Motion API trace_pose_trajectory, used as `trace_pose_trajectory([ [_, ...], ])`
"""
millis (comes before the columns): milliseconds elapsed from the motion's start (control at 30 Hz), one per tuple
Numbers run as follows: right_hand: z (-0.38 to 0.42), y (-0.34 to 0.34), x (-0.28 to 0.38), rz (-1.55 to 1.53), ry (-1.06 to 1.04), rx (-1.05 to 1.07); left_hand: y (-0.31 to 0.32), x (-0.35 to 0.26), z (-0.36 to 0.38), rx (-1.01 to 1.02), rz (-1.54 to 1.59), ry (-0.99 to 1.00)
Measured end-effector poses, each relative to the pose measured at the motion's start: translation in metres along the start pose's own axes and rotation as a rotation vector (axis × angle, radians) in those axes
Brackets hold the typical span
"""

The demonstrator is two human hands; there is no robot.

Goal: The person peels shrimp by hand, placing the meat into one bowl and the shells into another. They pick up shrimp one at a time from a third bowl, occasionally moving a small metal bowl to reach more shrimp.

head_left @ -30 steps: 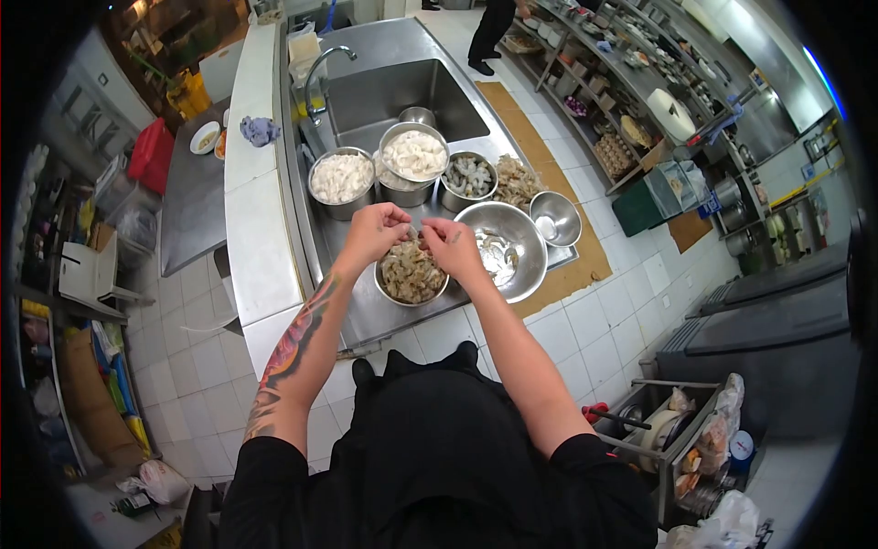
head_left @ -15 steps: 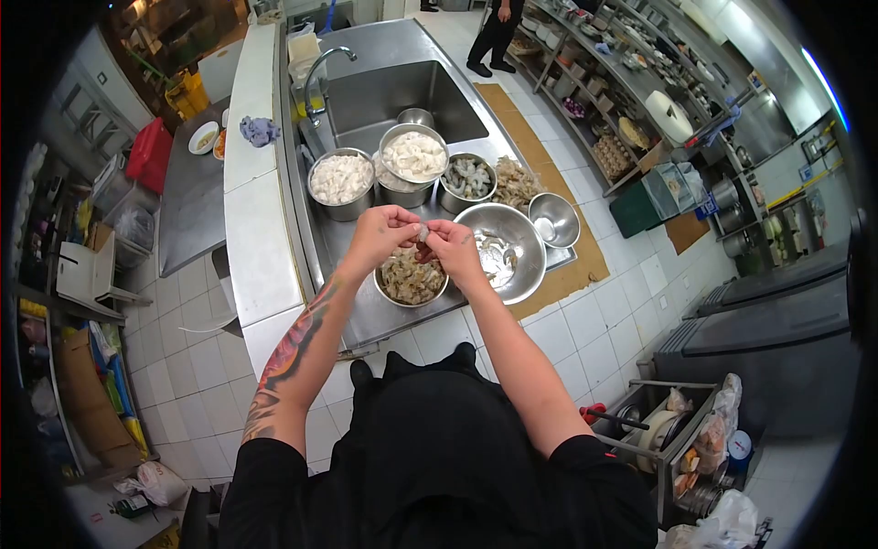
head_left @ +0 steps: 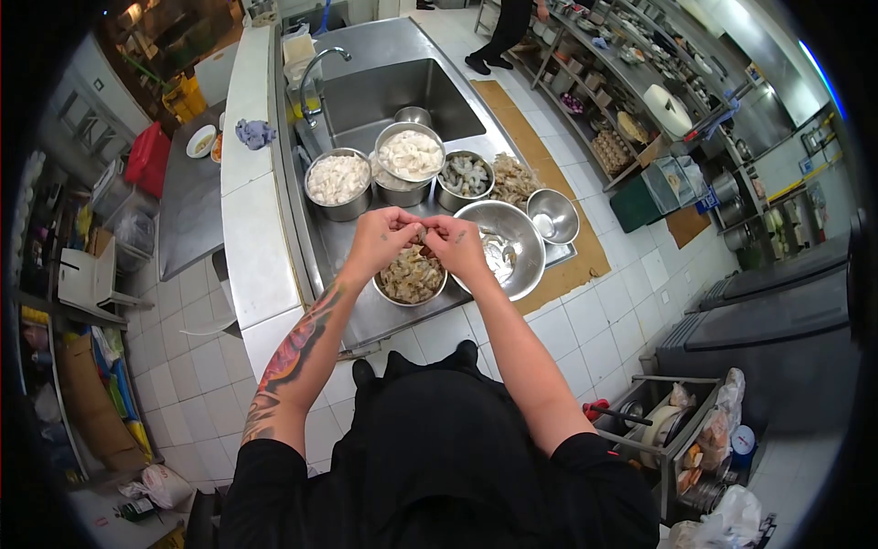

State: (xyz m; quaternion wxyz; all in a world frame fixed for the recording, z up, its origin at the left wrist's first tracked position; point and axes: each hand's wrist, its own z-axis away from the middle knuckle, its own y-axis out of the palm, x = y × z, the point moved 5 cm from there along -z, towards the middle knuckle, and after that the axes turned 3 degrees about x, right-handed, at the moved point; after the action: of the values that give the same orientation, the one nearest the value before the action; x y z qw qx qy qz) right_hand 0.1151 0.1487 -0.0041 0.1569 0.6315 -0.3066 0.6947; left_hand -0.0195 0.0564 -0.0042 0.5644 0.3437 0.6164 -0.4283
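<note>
My left hand (head_left: pixel 381 240) and my right hand (head_left: pixel 455 244) meet above a steel bowl of shrimp shells (head_left: pixel 411 276). Fingers of both are pinched on a small greyish shrimp (head_left: pixel 422 235), mostly covered by the fingertips. Just right of my right hand is a wide steel bowl (head_left: pixel 525 274) with a few shrimp inside. Behind my hands are pots of pale peeled shrimp (head_left: pixel 338 179), a raised bowl of the same (head_left: pixel 410 155) and a pot of grey shrimp (head_left: pixel 465 176).
A pile of shrimp or shells (head_left: pixel 515 181) lies by a small steel bowl (head_left: pixel 552 217). Beyond are the sink (head_left: pixel 402 96) and faucet (head_left: pixel 314 82). A blue cloth (head_left: pixel 255 134) rests on the white ledge. Another person's legs (head_left: pixel 508 37) show near the shelves.
My hands have drawn closer together, with the right hand shifted slightly left and the shrimp more hidden. The other person's legs have changed stance near the shelves.
</note>
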Motion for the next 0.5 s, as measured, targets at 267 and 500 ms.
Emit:
trace_pose_trajectory([
  [267, -0.006, -0.011, -0.026, -0.472, 0.046, 0.052, 0.001, 0.007, -0.006, 0.153, 0.127, 0.047],
  [500, 0.002, -0.002, 0.0, -0.189, -0.182, -0.158, 0.005, 0.016, -0.009, 0.073, 0.046, 0.031],
])
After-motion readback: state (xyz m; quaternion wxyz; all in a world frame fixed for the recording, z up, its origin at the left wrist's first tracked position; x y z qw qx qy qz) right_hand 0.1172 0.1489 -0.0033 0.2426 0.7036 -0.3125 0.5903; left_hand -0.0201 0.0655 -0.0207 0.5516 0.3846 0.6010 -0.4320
